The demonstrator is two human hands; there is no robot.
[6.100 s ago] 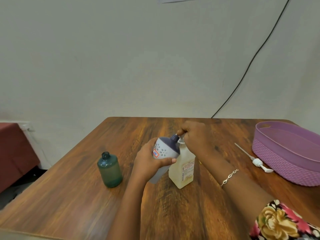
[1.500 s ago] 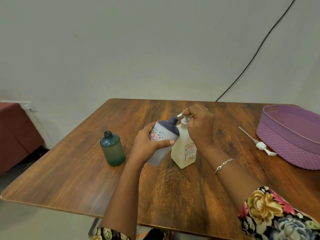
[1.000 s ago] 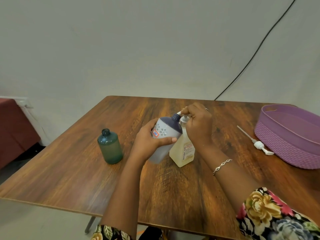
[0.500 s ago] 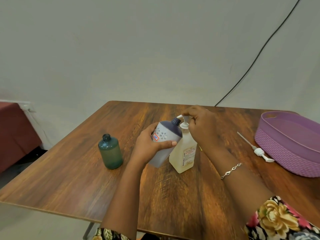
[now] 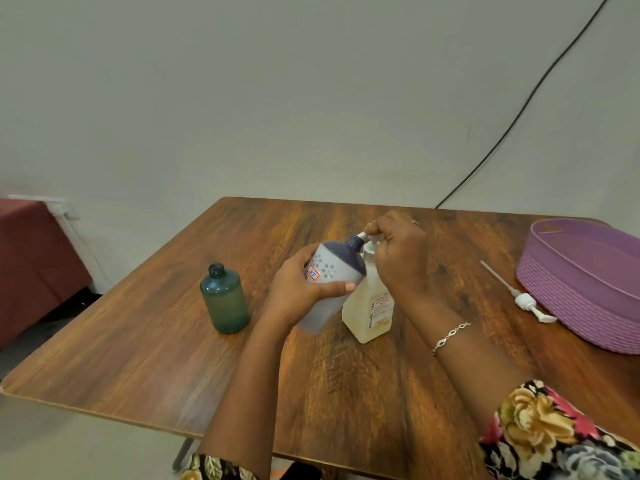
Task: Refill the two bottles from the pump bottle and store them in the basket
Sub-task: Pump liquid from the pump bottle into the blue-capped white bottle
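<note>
My left hand (image 5: 297,291) grips a grey bottle (image 5: 330,275) with a dark blue top, tilted so its open neck meets the white spout of the pump bottle (image 5: 370,306). The pump bottle stands on the table, holding pale yellow liquid. My right hand (image 5: 398,258) covers the pump head, fingers curled over it. A dark green bottle (image 5: 225,299) without a cap stands upright to the left. The purple basket (image 5: 585,289) sits at the right edge, nothing visible inside it.
A loose white pump head with its long tube (image 5: 519,297) lies on the wooden table (image 5: 346,375) just left of the basket. A black cable (image 5: 519,109) runs down the wall behind. A dark red surface (image 5: 31,258) is at the far left.
The hands and both bottles keep the same hold throughout. My right hand bobs slightly on the pump head. The view shifts a little with my head.
</note>
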